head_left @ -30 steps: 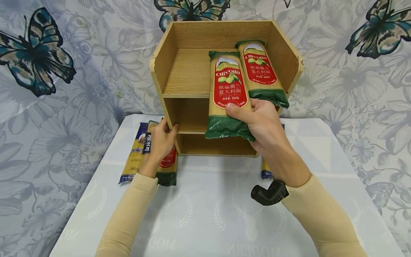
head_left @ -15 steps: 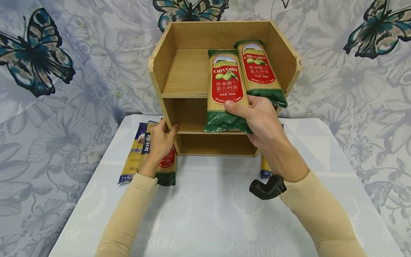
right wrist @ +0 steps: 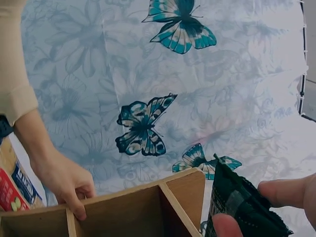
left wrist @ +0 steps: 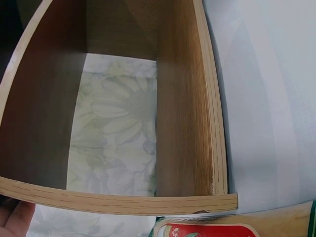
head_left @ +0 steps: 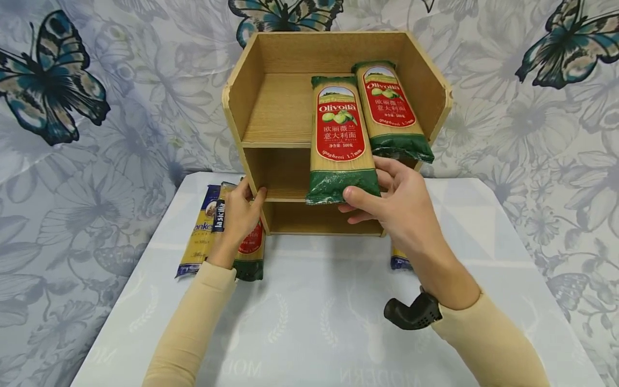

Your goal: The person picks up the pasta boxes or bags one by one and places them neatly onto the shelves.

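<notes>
My right hand (head_left: 403,207) had the green bottom end of the front spaghetti pack (head_left: 340,140) pinched, thumb on top, fingers curled under. That pack lay lengthwise on the top shelf of the wooden rack (head_left: 271,107), bottom end hanging over the front edge. It sat just beside a second Olivoila pack (head_left: 390,110), which leaned vs the rack's right wall, the two touching along their sides. On the right wrist cam I saw the dark green pack end (right wrist: 242,205) squeezed between thumb and fingertip.

My left hand (head_left: 240,212) gripped the rack's left front edge at mid-shelf level, fingers curled round the board. The left wrist cam gave me only a sliver of that hand at the corner (left wrist: 15,219), so finger detail there I couldn't tell.

Under and left of that hand, on the white table (head_left: 309,322), lay more pasta packs: a blue-and-yellow one (head_left: 198,236) and a red-label one (head_left: 251,252), side by side. Another pack end (head_left: 400,259) peeked out by the rack's right foot, mostly hidden. Butterfly cloth (head_left: 96,107) hung behind.
</notes>
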`<act>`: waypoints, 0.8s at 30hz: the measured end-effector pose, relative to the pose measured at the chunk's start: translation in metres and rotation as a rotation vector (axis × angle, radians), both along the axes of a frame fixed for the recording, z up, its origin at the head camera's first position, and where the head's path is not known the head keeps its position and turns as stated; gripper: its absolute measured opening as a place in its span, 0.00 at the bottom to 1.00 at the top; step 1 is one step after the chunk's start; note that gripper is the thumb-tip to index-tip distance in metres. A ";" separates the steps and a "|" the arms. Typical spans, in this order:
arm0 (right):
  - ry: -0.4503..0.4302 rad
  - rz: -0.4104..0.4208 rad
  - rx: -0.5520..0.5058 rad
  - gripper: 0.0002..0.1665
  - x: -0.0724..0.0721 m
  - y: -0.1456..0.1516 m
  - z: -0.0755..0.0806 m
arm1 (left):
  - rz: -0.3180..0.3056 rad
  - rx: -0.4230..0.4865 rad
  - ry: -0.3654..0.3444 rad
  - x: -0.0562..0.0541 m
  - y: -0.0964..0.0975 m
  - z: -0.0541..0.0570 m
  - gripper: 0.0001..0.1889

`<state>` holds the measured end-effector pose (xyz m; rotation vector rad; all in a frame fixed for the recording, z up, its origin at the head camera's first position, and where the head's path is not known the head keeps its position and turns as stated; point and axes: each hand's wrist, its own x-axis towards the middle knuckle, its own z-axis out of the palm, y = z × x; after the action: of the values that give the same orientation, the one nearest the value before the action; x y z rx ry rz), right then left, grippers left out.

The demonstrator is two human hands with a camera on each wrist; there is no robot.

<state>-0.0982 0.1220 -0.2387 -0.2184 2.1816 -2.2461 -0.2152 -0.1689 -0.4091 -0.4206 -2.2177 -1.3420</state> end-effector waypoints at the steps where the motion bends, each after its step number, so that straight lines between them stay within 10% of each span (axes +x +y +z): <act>1: 0.019 -0.020 0.034 0.40 0.002 0.000 0.000 | -0.002 0.001 -0.001 0.000 0.000 0.000 0.17; 10: 0.319 -0.210 0.413 0.48 0.011 -0.006 -0.012 | 0.007 0.004 -0.003 -0.001 0.000 -0.001 0.17; 24: 0.440 -0.429 0.490 0.42 -0.022 -0.015 -0.024 | 0.023 -0.007 -0.017 0.000 0.001 -0.001 0.18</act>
<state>-0.1198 0.1074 -0.2623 -0.2796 3.1997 -1.8583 -0.2149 -0.1680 -0.4105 -0.3866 -2.2350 -1.3314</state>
